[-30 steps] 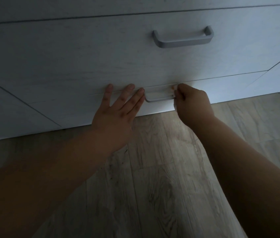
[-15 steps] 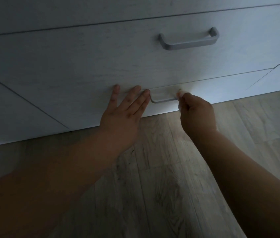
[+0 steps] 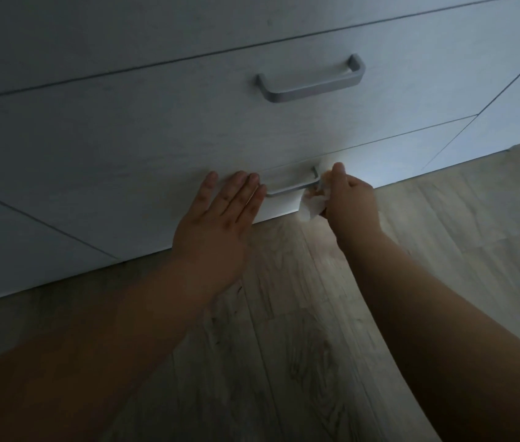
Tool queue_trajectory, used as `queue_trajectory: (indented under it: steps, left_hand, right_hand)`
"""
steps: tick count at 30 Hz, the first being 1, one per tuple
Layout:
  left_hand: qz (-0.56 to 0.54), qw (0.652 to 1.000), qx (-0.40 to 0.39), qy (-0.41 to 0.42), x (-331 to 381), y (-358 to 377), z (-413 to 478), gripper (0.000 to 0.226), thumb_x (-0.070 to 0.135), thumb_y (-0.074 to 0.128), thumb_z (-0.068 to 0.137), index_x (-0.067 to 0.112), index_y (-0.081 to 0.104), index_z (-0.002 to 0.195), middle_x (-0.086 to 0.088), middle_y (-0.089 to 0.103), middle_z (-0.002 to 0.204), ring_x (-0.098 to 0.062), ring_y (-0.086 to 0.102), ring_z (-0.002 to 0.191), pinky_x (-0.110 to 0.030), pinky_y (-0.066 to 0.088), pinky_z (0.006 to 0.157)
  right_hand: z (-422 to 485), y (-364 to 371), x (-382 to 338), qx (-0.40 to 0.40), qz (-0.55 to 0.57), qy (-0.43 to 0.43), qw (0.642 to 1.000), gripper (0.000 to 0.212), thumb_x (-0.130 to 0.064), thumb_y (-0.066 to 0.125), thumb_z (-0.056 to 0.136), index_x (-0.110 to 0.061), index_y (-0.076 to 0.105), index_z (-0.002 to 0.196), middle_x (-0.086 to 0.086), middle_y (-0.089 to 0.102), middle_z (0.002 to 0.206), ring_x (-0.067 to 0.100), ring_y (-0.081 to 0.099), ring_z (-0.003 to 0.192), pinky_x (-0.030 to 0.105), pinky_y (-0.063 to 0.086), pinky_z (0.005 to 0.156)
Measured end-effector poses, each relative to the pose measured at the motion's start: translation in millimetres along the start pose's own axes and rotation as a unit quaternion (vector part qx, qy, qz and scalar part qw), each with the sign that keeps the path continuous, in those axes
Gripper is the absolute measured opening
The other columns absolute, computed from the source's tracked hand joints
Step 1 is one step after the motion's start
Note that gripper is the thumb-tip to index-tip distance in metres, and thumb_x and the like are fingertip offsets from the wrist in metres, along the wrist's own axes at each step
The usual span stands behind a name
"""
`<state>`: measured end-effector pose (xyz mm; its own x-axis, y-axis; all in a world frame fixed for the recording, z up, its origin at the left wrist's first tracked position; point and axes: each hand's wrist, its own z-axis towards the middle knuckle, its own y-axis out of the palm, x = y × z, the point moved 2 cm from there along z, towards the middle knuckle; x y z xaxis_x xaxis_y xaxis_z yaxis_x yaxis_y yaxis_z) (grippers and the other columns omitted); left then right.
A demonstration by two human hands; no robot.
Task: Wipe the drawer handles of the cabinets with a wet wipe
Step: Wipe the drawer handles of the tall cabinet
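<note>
The wipe (image 3: 311,207) is sitting a bit right of frame centre, a crumpled white wad at the right end of the lower handle (image 3: 290,186). From my feed it looks like it's touching the bar right where it bends back into the drawer. My right hand (image 3: 351,202) has it bunched up, with the fingers (image 3: 338,173) curled around it. One fingertip pokes up above the wad, near the handle's right post. Most of the wipe sticks out on the left side of those fingers, and a loose corner hangs down below the bar. I can't tell how much of it is buried in the palm.

My left hand (image 3: 217,224) is flat against the cabinet (image 3: 124,138) just left of the same handle. Its fingers are straight and holding nothing. Three of them lie close together, and the rightmost fingertip (image 3: 262,189) is right at the bar's left end. The leftmost finger is spread a little away from the rest.

Higher in the frame there's the upper handle (image 3: 311,81) on the next drawer, with nothing on it. Pale wood-look floor (image 3: 284,314) fills the bottom half, and both forearms come in from the lower corners. It's pretty dim overall, with a brighter patch just right of my right hand.
</note>
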<state>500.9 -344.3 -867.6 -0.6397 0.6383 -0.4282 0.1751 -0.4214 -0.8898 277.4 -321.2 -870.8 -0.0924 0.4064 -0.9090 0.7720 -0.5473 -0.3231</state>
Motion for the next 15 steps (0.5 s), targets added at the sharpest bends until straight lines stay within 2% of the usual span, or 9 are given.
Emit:
queue_trajectory:
  steps: [2,7,9,11,12,13,15]
  left_hand:
    - [-0.011,1.000,0.014,0.000,0.3,0.8,0.4,0.073,0.030,0.037,0.096,0.006,0.024,0.164,-0.011,0.019,0.172,-0.028,0.019,0.159,-0.056,-0.006,0.128]
    - [0.002,1.000,-0.002,-0.001,1.3,-2.0,-0.4,0.074,0.032,0.032,0.096,0.008,0.021,0.165,-0.009,0.016,0.172,-0.025,0.016,0.160,-0.055,-0.007,0.128]
    - [0.015,1.000,0.005,-0.004,-0.7,-1.2,-0.1,0.073,0.031,0.034,0.097,0.009,0.021,0.165,-0.008,0.018,0.172,-0.024,0.018,0.160,-0.053,-0.007,0.128]
    - [0.005,1.000,0.013,-0.008,0.1,0.5,0.3,0.073,0.029,0.040,0.096,0.008,0.024,0.164,-0.009,0.021,0.171,-0.025,0.021,0.159,-0.051,-0.004,0.129]
    - [0.002,1.000,0.016,-0.011,0.9,1.5,0.1,0.073,0.028,0.041,0.095,0.008,0.025,0.164,-0.009,0.022,0.171,-0.026,0.022,0.159,-0.050,-0.004,0.130]
    - [0.007,1.000,0.019,-0.013,1.4,2.5,0.4,0.073,0.029,0.040,0.095,0.008,0.025,0.164,-0.009,0.022,0.171,-0.026,0.022,0.159,-0.049,-0.005,0.130]
    - [0.025,0.999,0.017,-0.017,1.3,4.3,1.0,0.073,0.030,0.040,0.096,0.008,0.024,0.164,-0.008,0.018,0.171,-0.026,0.020,0.159,-0.048,-0.009,0.129]
  right_hand:
    - [7.2,0.3,-2.7,-0.031,-0.003,0.029,0.999,0.050,-0.054,0.050,0.097,-0.015,0.072,0.074,0.010,0.075,0.079,0.032,0.075,0.083,0.055,0.063,0.079]
    - [14.4,6.5,-12.1,-0.089,0.041,0.063,0.993,0.039,-0.049,0.050,0.105,-0.023,0.067,0.081,0.009,0.073,0.096,0.030,0.074,0.094,0.043,0.064,0.081]
    - [11.2,6.0,-11.1,-0.074,-0.004,0.033,0.997,0.040,-0.047,0.048,0.106,-0.025,0.069,0.079,0.006,0.074,0.092,0.028,0.073,0.092,0.043,0.063,0.082]
    - [3.3,3.5,-2.9,-0.042,-0.091,-0.016,0.995,0.044,-0.044,0.045,0.107,-0.020,0.071,0.079,0.005,0.075,0.087,0.025,0.071,0.087,0.042,0.060,0.082]
    - [-0.9,2.7,1.6,-0.032,-0.093,-0.031,0.995,0.046,-0.042,0.045,0.107,-0.016,0.071,0.081,0.006,0.075,0.086,0.025,0.071,0.086,0.042,0.059,0.082]
    - [-3.2,2.0,5.3,-0.030,-0.069,-0.031,0.997,0.046,-0.042,0.046,0.106,-0.011,0.071,0.083,0.010,0.075,0.086,0.027,0.072,0.086,0.044,0.060,0.082]
    - [2.7,2.2,8.1,-0.026,0.061,0.023,0.998,0.047,-0.040,0.049,0.103,0.000,0.068,0.090,0.025,0.072,0.098,0.039,0.072,0.097,0.054,0.062,0.086]
